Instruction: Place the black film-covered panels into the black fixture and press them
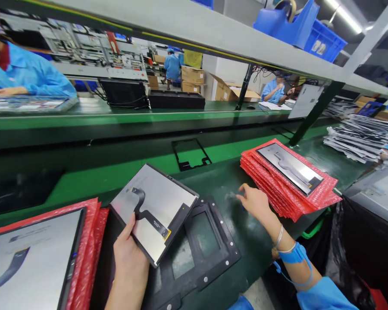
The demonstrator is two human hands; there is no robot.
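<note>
My left hand (pixel 128 258) grips the near edge of a grey display panel (pixel 158 206) with a black flex cable on its back, holding it tilted above a black fixture plate (pixel 210 254). My right hand (pixel 254 202) reaches out over the green bench toward a stack of red bubble-wrap sheets (pixel 278 189) topped by another panel (pixel 291 168). Its fingers are curled together near a small blue thing I cannot make out. A blue strap circles my right wrist.
A second red stack with a panel (pixel 29 258) lies at the near left. A thin black frame (pixel 191 155) rests on the green conveyor (pixel 84 176). Stacked panels (pixel 358 135) sit far right. Other people in blue coats work behind and at left.
</note>
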